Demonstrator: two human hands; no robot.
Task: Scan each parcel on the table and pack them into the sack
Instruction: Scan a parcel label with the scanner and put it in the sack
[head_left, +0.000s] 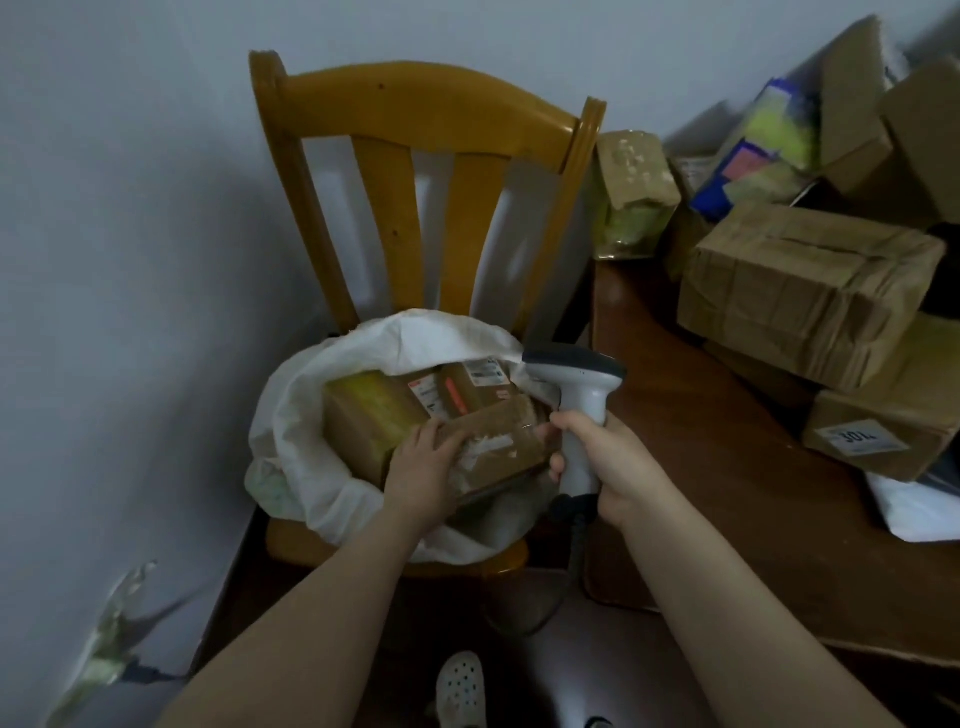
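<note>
Several parcels crowd a seemingly wooden table by pale walls

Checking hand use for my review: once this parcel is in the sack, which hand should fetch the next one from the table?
Probably the left hand: it need only release the parcel at the sack, while the right hand grips the scanner.
</note>
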